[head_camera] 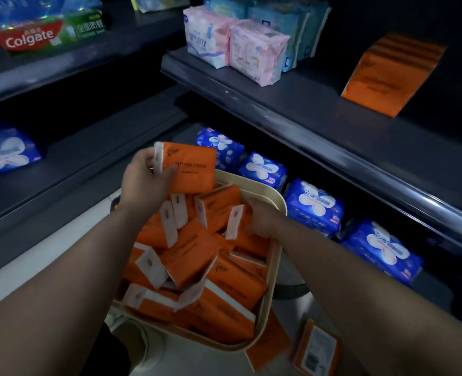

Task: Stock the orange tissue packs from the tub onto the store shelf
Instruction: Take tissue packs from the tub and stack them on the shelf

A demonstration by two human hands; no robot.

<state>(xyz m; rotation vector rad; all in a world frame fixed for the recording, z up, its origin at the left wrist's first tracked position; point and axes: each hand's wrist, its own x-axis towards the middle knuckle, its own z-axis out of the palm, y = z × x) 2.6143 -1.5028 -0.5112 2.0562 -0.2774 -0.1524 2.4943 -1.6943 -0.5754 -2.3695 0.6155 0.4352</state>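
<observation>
left hand (145, 180) pinches one orange tissue pack (193, 169) by its white end, raised above the far rim of the tub (276, 253). more packs (194, 248) lie heaped inside the tub. right hand (261, 219) rests on a pack at the tub's right wall; whether it grips cannot be told. above and right of the tub, a shelf (319, 104) carries stacked orange packs (392, 74).

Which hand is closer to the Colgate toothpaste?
Left. The left hand, gripping a raised orange pack, is below and right of the toothpaste; the right hand is lower and farther right, inside the tub.
</observation>
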